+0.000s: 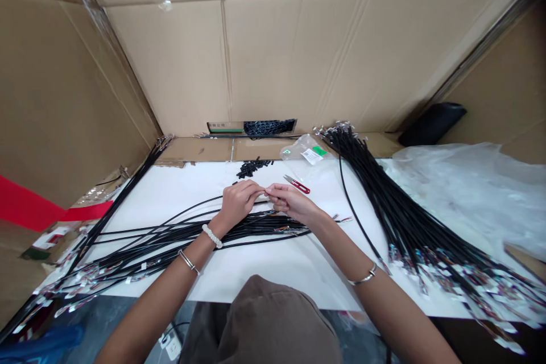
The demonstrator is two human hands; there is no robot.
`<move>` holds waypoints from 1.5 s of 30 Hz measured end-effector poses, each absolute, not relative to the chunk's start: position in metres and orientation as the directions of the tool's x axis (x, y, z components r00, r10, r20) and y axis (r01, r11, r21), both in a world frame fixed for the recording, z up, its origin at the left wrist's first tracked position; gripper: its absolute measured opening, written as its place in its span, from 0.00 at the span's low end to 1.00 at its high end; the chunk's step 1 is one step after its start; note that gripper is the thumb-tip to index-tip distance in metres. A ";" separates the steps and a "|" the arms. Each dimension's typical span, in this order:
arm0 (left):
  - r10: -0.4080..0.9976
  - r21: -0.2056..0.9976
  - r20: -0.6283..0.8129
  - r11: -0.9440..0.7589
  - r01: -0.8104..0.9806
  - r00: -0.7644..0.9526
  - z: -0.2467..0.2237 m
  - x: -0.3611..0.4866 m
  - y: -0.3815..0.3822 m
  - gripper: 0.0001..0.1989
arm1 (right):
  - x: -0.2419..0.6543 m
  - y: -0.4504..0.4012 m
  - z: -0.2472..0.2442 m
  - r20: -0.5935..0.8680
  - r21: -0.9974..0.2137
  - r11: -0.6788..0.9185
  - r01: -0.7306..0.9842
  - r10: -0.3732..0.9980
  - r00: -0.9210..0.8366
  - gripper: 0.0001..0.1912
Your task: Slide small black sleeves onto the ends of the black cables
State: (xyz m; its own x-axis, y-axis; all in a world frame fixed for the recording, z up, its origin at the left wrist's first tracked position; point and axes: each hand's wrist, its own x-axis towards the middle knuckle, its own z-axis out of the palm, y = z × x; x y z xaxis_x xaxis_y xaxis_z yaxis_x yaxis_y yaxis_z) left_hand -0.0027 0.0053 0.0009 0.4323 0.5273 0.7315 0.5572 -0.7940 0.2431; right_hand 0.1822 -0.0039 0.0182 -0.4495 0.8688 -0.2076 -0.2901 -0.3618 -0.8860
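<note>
My left hand and my right hand meet above the white tabletop, fingertips pinched close together. A black cable curves up from the left into my closed left hand. What my right fingertips pinch is too small to make out. Below both hands lies a loose bundle of black cables, with thin coloured wires at the ends. Just beyond my right hand are red-handled thread snips. A small heap of short black tube pieces sits past my left hand.
A thick bundle of black cables spreads along the right side. Clear plastic sheeting covers the far right, near a black roll. A clear bag with labels lies at the back. Cardboard walls enclose the table.
</note>
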 end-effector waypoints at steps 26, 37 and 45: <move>0.799 0.711 0.559 -0.599 0.368 0.220 -0.003 -0.004 0.003 0.06 | 0.182 -0.008 0.011 -0.146 -0.925 -0.275 -0.262 0.893 -0.425 0.15; 0.831 0.761 0.522 -0.556 0.335 0.192 -0.001 -0.003 0.003 0.06 | 0.175 -0.010 0.012 -0.055 -0.980 -0.122 -0.157 0.924 -0.379 0.21; 0.813 0.739 0.536 -0.583 0.339 0.229 -0.001 -0.003 0.003 0.07 | 0.172 -0.013 0.013 -0.011 -0.999 -0.024 -0.036 0.944 -0.331 0.19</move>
